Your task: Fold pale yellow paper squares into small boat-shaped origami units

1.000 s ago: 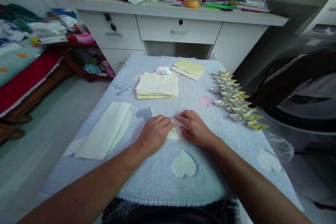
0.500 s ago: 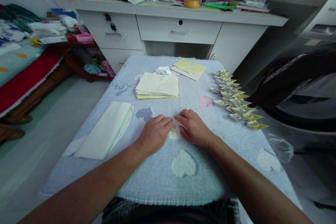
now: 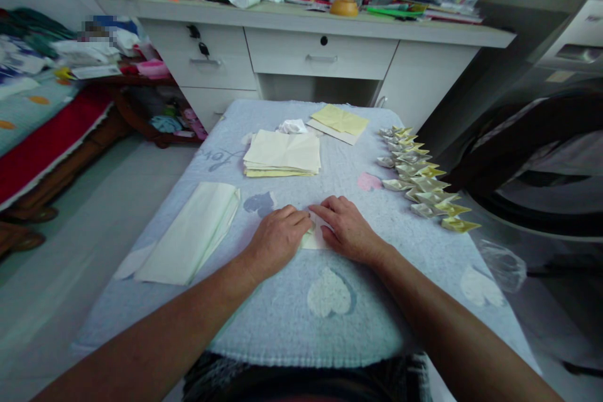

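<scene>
A small piece of pale folded paper point(image 3: 315, 240) lies flat on the cloth-covered table, mostly hidden under my fingers. My left hand point(image 3: 281, 233) covers its left side, fingers together and pressing on it. From the right, my right hand point(image 3: 349, 230) holds it down, with the index finger stretched to its far edge and the thumb near its middle. The fingertips of both hands nearly meet. Beyond them sits a stack of cream and yellow paper sheets point(image 3: 282, 152). Several folded paper boats point(image 3: 426, 185) stand in rows along the right edge.
A long folded white-green sheet point(image 3: 191, 235) lies at the left of the table point(image 3: 282, 320). Crumpled white tissue point(image 3: 292, 127) and yellow paper point(image 3: 339, 118) are at the back. Behind stands a cluttered white desk point(image 3: 325, 59); a washing machine point(image 3: 565, 138) is at the right, a bed point(image 3: 51, 125) at the left.
My right index finger has slid very slightly to the left along the paper's far edge. Otherwise the hands and the paper look the same.
</scene>
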A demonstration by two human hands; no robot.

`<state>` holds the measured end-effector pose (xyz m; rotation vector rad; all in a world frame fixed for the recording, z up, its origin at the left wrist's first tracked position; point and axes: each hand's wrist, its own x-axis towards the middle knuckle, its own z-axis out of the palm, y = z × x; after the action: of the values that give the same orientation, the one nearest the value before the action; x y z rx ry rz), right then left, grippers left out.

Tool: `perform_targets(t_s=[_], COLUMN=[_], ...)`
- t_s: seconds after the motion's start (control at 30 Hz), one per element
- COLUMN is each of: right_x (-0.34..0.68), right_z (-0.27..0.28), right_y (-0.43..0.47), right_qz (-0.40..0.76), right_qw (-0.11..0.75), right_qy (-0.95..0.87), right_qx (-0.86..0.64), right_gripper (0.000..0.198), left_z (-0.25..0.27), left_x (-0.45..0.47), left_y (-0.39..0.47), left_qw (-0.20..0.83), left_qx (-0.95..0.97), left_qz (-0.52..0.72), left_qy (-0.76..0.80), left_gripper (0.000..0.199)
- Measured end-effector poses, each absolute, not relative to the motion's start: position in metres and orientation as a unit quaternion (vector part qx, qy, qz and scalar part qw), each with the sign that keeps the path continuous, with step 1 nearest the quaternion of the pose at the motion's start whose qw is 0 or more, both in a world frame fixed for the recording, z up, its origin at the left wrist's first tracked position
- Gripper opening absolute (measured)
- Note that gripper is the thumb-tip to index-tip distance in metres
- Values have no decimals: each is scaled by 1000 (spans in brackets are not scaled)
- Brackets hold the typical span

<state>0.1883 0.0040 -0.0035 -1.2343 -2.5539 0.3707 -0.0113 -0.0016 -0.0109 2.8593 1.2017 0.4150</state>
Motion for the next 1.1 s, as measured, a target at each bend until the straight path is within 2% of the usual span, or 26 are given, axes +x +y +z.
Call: perform_targets(t_s=[0.13, 0.3, 0.57, 0.77, 0.97, 1.1], right_x=[185, 182, 181, 185, 188, 187], right_z=[-1, 0, -1, -6, -5, -3], right_y=[4, 2, 0, 1, 1, 0], right_qz=[108, 91, 72, 86, 96, 93], right_qw=[122, 107, 90, 109, 116, 108], right_qy=[-890, -890, -890, -888, -891, -891], right_qx=[-426, -433, -441, -439, -428, -431], right_gripper=[39, 38, 47, 55, 44, 44], left_z=[-9, -9, -10, -11, -8, -10], left_x=[-11, -11, -12, -11, -11, -13], left_y=[-2, -2, -2, -2, -4, -4], left_qw=[6, 10, 25, 19, 20, 23], left_qx=[914, 913, 912, 913, 911, 912], left_qz=[128, 129, 128, 137, 133, 136], left_qy=[385, 388, 390, 383, 389, 387], left_gripper=[13, 13, 15, 17, 17, 17])
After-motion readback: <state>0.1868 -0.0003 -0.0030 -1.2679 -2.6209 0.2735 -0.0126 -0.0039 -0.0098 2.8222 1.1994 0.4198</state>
